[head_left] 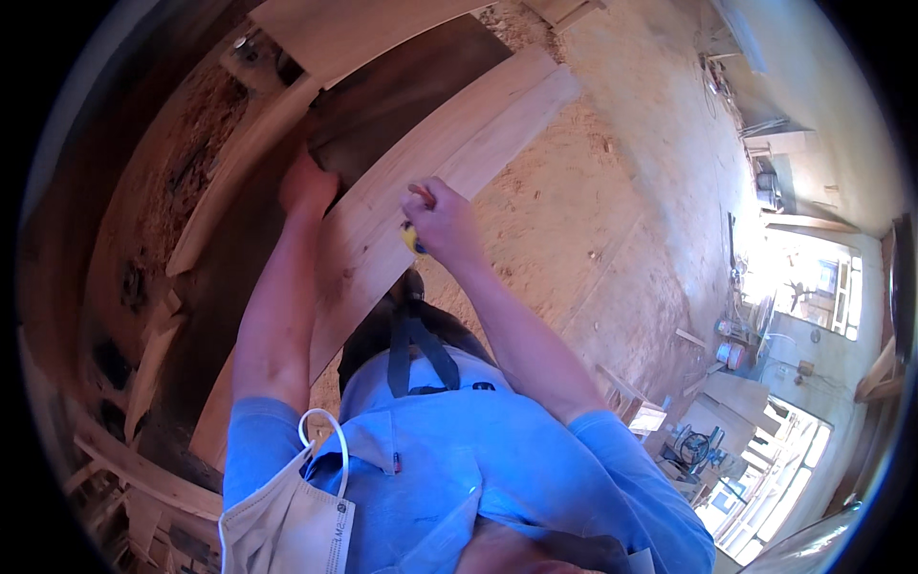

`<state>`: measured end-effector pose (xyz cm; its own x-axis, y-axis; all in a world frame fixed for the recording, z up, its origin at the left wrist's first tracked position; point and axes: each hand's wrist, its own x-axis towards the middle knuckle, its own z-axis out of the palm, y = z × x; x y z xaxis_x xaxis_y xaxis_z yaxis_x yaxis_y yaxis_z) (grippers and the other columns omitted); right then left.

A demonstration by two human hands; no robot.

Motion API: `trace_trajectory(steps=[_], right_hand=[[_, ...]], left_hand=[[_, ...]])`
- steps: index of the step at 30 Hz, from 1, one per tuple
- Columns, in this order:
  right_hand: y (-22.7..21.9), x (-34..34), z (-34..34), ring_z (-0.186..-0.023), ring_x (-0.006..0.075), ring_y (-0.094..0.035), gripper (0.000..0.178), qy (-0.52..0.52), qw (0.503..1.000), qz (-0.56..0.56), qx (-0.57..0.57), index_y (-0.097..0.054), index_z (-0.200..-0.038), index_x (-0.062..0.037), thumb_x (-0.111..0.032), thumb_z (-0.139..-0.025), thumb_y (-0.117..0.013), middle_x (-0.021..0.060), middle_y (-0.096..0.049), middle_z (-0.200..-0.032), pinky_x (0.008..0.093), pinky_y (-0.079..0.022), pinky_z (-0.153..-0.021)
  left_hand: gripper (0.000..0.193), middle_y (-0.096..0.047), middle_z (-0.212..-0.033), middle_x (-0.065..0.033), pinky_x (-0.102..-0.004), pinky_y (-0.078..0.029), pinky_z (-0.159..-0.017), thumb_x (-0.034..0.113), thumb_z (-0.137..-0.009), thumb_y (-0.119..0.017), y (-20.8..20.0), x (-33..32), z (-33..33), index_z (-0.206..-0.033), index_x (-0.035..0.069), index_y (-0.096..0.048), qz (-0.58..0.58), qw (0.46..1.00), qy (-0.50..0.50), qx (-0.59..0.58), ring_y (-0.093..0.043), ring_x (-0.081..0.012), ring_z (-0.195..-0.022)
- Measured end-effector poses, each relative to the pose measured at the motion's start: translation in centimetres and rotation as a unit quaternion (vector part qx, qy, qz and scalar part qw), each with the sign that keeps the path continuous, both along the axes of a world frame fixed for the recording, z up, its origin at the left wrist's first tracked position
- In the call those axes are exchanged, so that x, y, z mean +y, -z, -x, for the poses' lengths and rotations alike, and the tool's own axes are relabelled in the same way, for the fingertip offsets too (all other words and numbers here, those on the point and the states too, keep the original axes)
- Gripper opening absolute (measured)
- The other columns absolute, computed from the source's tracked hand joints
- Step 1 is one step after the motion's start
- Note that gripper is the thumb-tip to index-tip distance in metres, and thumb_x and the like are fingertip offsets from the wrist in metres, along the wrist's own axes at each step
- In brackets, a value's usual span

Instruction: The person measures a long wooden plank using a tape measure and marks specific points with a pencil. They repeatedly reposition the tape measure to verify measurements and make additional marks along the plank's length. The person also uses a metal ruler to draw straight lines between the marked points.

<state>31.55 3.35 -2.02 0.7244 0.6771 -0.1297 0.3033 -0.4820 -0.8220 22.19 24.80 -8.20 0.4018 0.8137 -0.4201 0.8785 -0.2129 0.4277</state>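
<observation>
Wood plank [382, 230]: pale, slanting from the upper centre of the frame to the lower left, its broad face streaked with long grain and its edges bowed (the fisheye lens curves straight lines).
Dark panel [411, 91]: brown and flat, along the plank's upper-left side.
Upper board [354, 33]: light and broad, at the top of the frame, one corner toward the dark panel.
Floor [564, 220]: tan, powdery and crumbly, spread over the middle and right of the plank's far side.
Shavings [206, 139]: reddish brown, loose, upper left of the frame.
Room: two glaring windows [803, 253] at the right, with mixed clutter [703, 445] at the lower right, too small to sort.
Right hand [445, 225]: near the centre, over the plank's edge, fingers curled tight around a yellow-and-dark object [411, 237], rounded and mostly covered; a short reddish stick [422, 194] pokes from the same grip.
Left hand [311, 187]: left of centre, on the plank's other side by the dark panel; its fingertips are hidden, so I cannot tell whether they grip.
Clothing: soft blue shirt [430, 450], with a pale pleated mask [287, 526] dangling at the lower left.
</observation>
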Motion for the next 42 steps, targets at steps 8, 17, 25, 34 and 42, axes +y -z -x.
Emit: trace_trajectory(steps=[8,17,25,34,42], right_hand=[[1.2,1.4,-1.0,-0.113,0.0381,-0.054,0.052,-0.062,0.982,0.019,-0.175,-0.061,-0.124,-0.0096,-0.023,-0.077,-0.08,0.0163,-0.058,-0.116,0.0474,-0.047,-0.096],[1.5,-2.6,-0.2,-0.111,0.0362,-0.054,0.054,0.007,0.966,-0.066,-0.25,-0.06,-0.122,-0.0061,-0.016,-0.072,-0.079,0.0146,-0.058,-0.114,0.0461,-0.045,-0.097],[1.9,-8.7,1.1,-0.105,0.0351,-0.058,0.041,-0.054,0.979,-0.042,-0.194,-0.063,-0.114,-0.0042,-0.013,-0.076,-0.073,0.0157,-0.062,-0.109,0.0444,-0.047,-0.091],[7.4,-14.3,1.4,-0.091,0.038,-0.062,0.021,-0.113,0.99,-0.013,-0.087,-0.07,-0.094,-0.0029,-0.008,-0.074,-0.066,0.02,-0.065,-0.089,0.0465,-0.051,-0.081],[11.3,-23.4,0.9,-0.085,0.0437,-0.066,0.023,-0.06,0.986,0.153,0.022,-0.071,-0.092,-0.0011,-0.008,-0.072,-0.061,0.0247,-0.068,-0.089,0.0508,-0.052,-0.074]], left_hand=[[0.071,-0.07,-0.117,-0.0191,-0.0471,-0.056,-0.089,0.018,-0.075,-0.073,3.9,1.6,3.4,-0.143,0.012,-0.053,-0.141,0.971,-0.172,-0.084,-0.068,-0.035,-0.109],[0.016,-0.059,-0.076,-0.0063,-0.0335,-0.044,-0.049,0.007,-0.082,-0.066,3.6,2.8,15.5,-0.098,0.006,-0.061,0.31,0.75,-0.458,-0.363,-0.057,-0.0178,-0.062],[0.013,-0.061,-0.084,-0.0051,-0.029,-0.041,-0.051,0.004,-0.092,-0.062,-0.5,-2.3,25.0,-0.105,0.005,-0.058,0.311,0.637,-0.466,-0.529,-0.054,-0.0139,-0.064],[0.01,-0.053,-0.078,0.0006,-0.0235,-0.036,-0.048,0.014,-0.103,-0.051,-13.4,-18.2,25.9,-0.097,0.007,-0.055,-0.027,0.765,-0.411,-0.494,-0.046,-0.0074,-0.057],[0.013,-0.053,-0.081,-0.0074,-0.0381,-0.045,-0.068,0.013,-0.1,-0.059,-11.4,-27.1,25.3,-0.093,0.002,-0.059,-0.361,0.899,-0.067,-0.239,-0.055,-0.0251,-0.075]])
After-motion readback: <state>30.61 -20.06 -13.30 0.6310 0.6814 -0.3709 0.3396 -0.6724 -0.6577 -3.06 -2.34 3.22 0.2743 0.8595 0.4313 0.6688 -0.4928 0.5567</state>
